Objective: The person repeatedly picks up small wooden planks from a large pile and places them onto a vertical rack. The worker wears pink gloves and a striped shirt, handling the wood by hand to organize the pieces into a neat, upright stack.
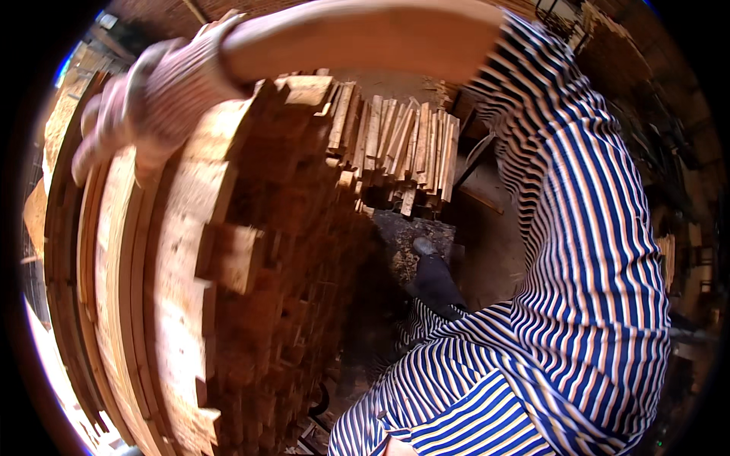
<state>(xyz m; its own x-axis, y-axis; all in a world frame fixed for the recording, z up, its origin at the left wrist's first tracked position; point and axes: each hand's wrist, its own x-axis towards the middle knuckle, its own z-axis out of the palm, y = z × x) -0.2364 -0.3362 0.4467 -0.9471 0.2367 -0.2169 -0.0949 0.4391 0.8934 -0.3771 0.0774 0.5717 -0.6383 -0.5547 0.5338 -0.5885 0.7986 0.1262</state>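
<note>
My right hand (148, 106), in a pale knitted glove, reaches across to the upper left over a tall stack of boards (179, 289). Its fingers are spread and bent downward, and motion blurs them a little. Just beneath lie the edges of several long, light wooden planks (114, 228); whether the fingertips touch them I cannot tell. No separate piece shows in the hand. My bare right forearm and striped sleeve arch over the top of the view. My left hand does not show.
Uneven board ends, one short block (236, 258) among them, jut from the stack's shadowed side. Beyond stands a pile of narrow wooden strips (403, 144). My shoe (424, 246) rests on a dark, littered surface (411, 228). Dim clutter lines the right edge.
</note>
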